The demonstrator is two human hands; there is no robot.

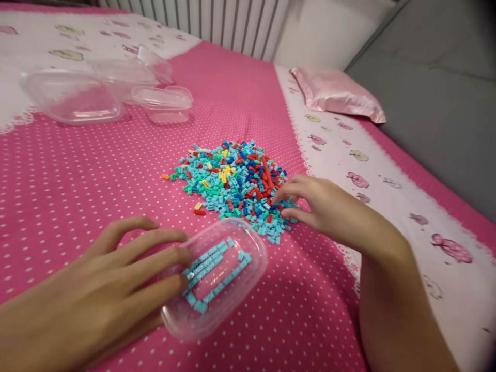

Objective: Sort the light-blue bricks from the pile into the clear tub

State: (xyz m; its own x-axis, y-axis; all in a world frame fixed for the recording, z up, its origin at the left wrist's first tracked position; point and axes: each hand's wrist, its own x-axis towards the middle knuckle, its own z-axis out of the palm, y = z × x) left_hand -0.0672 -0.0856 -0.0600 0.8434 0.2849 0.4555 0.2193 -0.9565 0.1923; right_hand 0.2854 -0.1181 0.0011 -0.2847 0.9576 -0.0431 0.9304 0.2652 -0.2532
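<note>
My left hand (pixel 132 274) lies with its fingers stretched and spread, the fingertips over the left edge of a small clear plastic container (pixel 256 248). Its thumb is hidden. Inside the container, light-blue toy bricks (pixel 227 281) run in rows along the sides. Behind it is a loose pile of small toy building bricks (pixel 228 181), mostly light blue, with red, dark blue, green and yellow ones. At the pile's right edge, my right hand (pixel 310 201) reaches in, thumb and fingers apart and the fingertips among the bricks. I see nothing held between them.
Several clear plastic containers (pixel 73 98) stand at the back left on the pink dotted bedsheet (pixel 135 155). A pink pillow (pixel 337 95) lies at the back right by a grey panel (pixel 434 88). A slatted headboard (pixel 232 23) borders the far side.
</note>
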